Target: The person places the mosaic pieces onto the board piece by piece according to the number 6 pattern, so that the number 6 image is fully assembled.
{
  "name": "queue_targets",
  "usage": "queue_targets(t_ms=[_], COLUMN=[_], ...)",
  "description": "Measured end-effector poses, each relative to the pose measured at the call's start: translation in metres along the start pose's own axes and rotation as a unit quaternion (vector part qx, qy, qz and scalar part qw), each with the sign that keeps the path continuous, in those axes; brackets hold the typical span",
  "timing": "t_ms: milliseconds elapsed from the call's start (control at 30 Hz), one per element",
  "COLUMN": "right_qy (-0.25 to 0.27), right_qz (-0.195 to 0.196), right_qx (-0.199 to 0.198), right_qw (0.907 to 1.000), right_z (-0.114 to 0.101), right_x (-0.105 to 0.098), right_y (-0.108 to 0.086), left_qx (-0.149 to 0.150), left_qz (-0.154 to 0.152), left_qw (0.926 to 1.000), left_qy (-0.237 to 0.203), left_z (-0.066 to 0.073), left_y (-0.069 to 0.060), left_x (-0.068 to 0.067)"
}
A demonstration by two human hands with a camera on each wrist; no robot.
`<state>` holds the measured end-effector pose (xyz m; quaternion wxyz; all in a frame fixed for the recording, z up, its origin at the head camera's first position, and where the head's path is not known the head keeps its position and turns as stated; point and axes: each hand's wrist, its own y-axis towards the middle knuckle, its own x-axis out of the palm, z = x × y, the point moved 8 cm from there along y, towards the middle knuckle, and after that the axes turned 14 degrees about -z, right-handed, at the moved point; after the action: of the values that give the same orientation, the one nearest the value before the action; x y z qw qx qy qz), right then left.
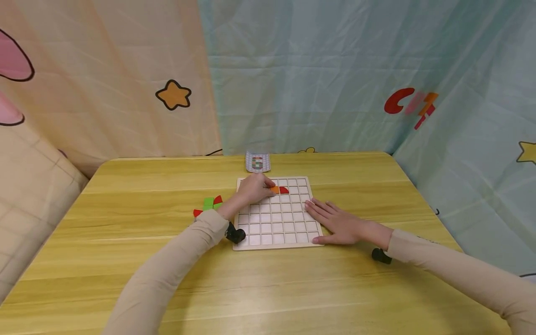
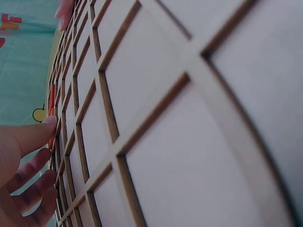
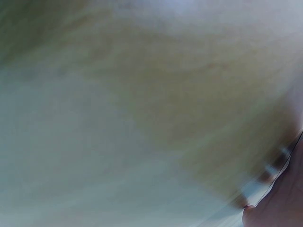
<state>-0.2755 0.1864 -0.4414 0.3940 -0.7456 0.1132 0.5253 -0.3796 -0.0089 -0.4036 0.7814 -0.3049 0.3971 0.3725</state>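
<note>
A white grid board with a pale wooden frame lies on the table. My left hand reaches over its upper part, thumb and index finger pinching an orange tile in one cell. Right beside that tile sits a red quarter-round tile. The left wrist view shows the left hand low over the far cells, its other fingers loosely bent. With fingers spread, my right hand rests at the board's right edge. The right wrist view is mostly blurred.
Green tiles and red tiles lie left of the board, partly behind the left forearm. A small patterned card stands behind the board at the back edge of the wooden table. Printed curtains hang around the table.
</note>
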Motion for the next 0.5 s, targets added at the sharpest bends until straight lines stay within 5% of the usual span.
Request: queue_targets(t_ms=[500], right_qy=[0.002], right_qz=[0.013], right_qx=[-0.011], right_qw=[0.9998], right_z=[-0.0027], right_x=[-0.0017], right_y=[-0.0008], left_qx=[-0.013], left_qz=[0.0], left_qw=[0.9998], left_qy=[-0.017], left_z=[-0.0013], left_y=[-0.0038], left_x=[-0.0023])
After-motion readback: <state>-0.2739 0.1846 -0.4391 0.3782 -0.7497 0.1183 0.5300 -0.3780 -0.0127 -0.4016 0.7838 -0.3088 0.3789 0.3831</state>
